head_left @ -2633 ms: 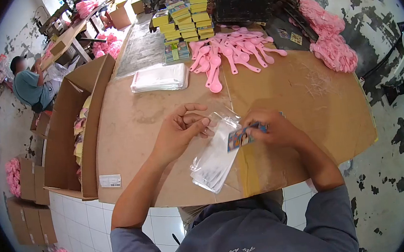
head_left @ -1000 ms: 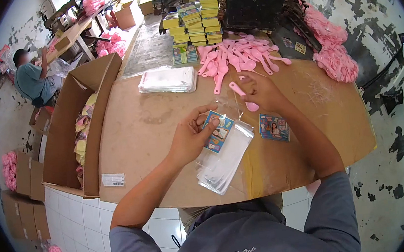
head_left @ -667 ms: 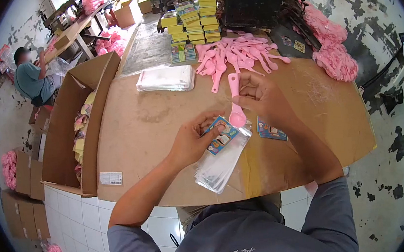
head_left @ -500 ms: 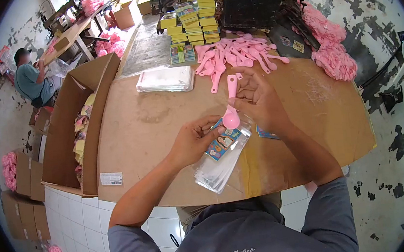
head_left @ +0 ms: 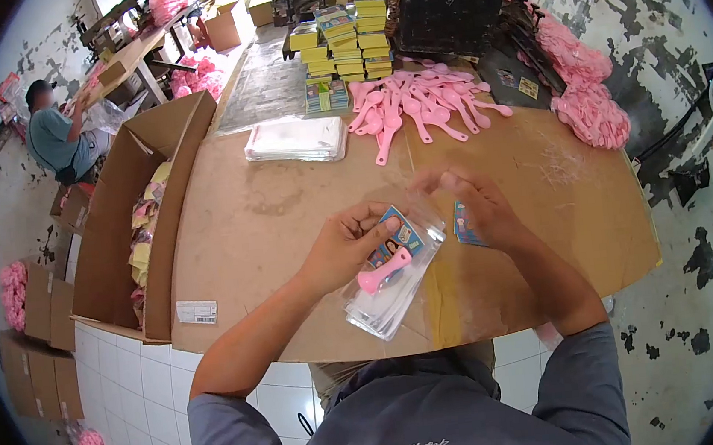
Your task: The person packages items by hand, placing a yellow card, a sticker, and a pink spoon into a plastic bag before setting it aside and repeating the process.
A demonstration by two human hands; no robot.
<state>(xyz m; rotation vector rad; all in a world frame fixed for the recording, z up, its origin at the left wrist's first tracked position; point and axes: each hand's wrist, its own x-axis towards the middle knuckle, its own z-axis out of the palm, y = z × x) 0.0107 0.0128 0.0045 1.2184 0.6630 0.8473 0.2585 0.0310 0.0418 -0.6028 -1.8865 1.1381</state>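
The left hand (head_left: pixel 348 245) grips a clear bag (head_left: pixel 397 283) on the table (head_left: pixel 261 214). A pink spoon (head_left: pixel 383 271) and a picture card (head_left: pixel 394 238) sit inside the bag. The right hand (head_left: pixel 475 207) is open, with loose fingers right by the top of the bag. I cannot tell if it touches the bag. Another card (head_left: pixel 463 229) peeks out under that hand. More pink spoons (head_left: pixel 419 109) and a stack of bags (head_left: pixel 295 140) lie farther back.

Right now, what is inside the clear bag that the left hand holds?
Inside the clear bag a pink spoon and a printed card can be seen. The left hand covers one edge of the card, so that part cannot be seen.
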